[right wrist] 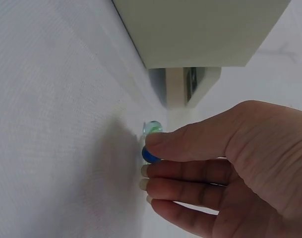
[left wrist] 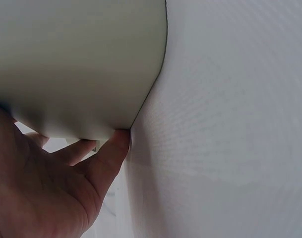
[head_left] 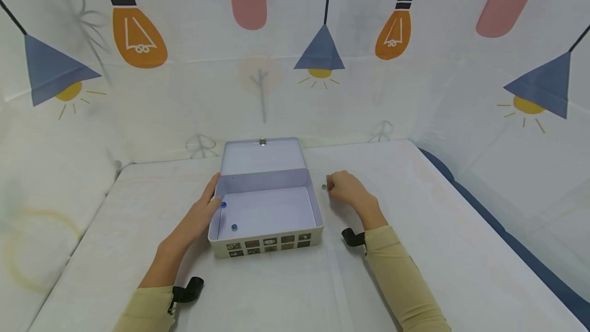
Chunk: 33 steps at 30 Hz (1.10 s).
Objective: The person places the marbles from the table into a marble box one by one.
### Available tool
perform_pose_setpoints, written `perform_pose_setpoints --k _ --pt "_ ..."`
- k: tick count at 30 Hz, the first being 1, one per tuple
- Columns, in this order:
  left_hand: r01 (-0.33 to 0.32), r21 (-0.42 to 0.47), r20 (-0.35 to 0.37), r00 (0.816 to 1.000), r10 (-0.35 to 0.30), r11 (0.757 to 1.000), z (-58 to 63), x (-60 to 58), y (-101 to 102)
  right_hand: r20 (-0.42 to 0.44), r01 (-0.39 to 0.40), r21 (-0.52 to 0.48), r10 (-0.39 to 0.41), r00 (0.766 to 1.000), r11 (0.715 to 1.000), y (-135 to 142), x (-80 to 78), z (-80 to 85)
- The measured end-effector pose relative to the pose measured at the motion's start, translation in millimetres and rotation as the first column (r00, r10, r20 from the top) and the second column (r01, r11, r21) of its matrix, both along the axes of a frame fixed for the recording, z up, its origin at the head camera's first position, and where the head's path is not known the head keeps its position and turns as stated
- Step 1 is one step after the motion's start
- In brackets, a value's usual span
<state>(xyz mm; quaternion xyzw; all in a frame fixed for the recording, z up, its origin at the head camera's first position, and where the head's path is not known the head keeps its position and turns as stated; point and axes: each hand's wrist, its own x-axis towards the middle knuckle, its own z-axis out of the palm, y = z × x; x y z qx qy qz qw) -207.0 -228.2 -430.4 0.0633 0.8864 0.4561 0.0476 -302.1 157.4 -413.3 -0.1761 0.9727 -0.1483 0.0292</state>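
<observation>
A shallow metal box (head_left: 267, 246) with a printed front stands on the table, its hinged lid (head_left: 262, 158) tipped back. Inside lie two blue marbles (head_left: 234, 227), one by the left wall. My left hand (head_left: 201, 215) holds the box's left side, thumb at the rim; in the left wrist view its fingers (left wrist: 111, 158) reach round the outer wall. To the right of the box, my right hand (head_left: 346, 189) pinches a blue marble (right wrist: 150, 154) close to the tabletop. A clear marble with green in it (right wrist: 153, 127) sits beside the thumb.
White cloth covers the table (head_left: 276, 296). Behind it hangs a pale curtain (head_left: 193, 101) printed with lamps and bulbs. A dark blue edge (head_left: 507, 229) runs along the right side. Black wrist mounts (head_left: 188, 291) stick out from both wrists.
</observation>
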Motion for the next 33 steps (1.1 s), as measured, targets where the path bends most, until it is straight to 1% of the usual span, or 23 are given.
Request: perform_pose_setpoints --k 9,13,21,26,33 --pt "-0.002 -0.005 0.008 1.000 0.002 1.000 0.4 -0.7 1 -0.025 -0.017 -0.036 0.016 1.000 0.999 1 2.1 7.6" --pt "-0.006 -0.009 0.010 1.000 0.006 1.000 0.6 -0.4 1 -0.047 -0.039 -0.061 0.036 0.998 0.997 0 1.7 12.2" --pt "-0.008 -0.003 0.009 1.000 0.008 1.000 2.4 0.7 1 -0.073 -0.054 -0.084 0.048 0.996 0.995 -5 8.9 30.2" --pt "-0.004 0.003 0.007 1.000 0.004 1.000 2.8 1.8 1 -0.120 -0.078 -0.099 0.066 0.991 0.992 -10 13.8 37.7" --pt "-0.006 -0.006 0.003 1.000 0.006 1.000 0.8 0.1 1 -0.182 -0.113 -0.147 0.085 0.980 0.983 -17 22.8 48.7"
